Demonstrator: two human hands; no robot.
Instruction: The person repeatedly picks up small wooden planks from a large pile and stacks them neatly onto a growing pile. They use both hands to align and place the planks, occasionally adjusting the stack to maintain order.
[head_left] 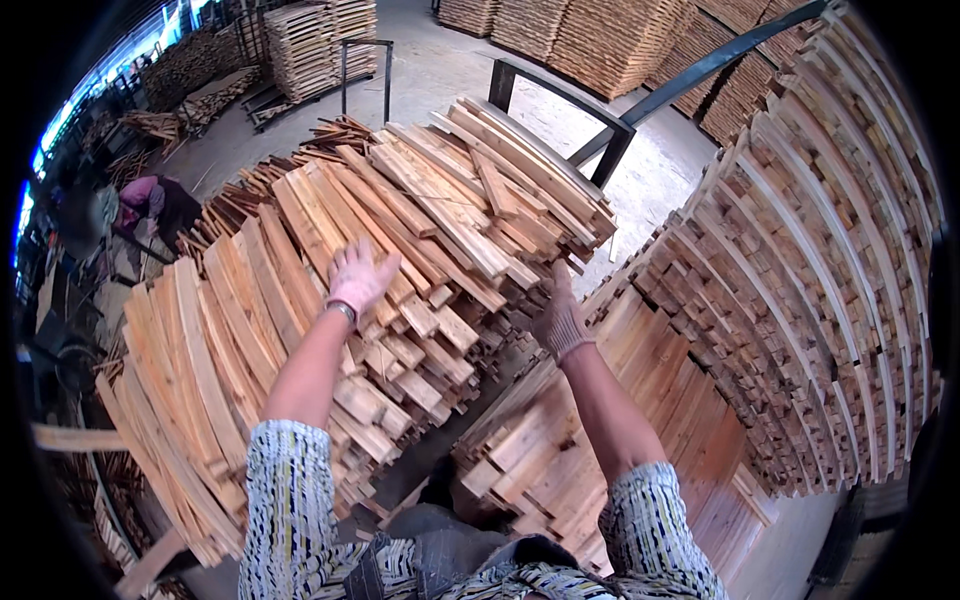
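Observation:
A wide heap of pale wooden slats (240, 310) lies before me, its cut ends facing my side. My left hand (362, 280), in a light pinkish glove with a band at the wrist, rests on top of the slats with fingers spread. At the heap's right side, my right hand (562, 322) wears a knit glove. Its fingers stretch upward beside the slat ends and seem to touch them; part of that hand is in shadow. Below the right forearm is a lower stack of flat boards (650, 375), laid close together.
A tall layered wood stack (800, 290) rises on the right. Behind the heap stand a dark metal frame (560, 85) and a slanting metal bar (700, 70). More wood stacks (610, 40) line the back. At far left, a person in purple (145, 195) bends over.

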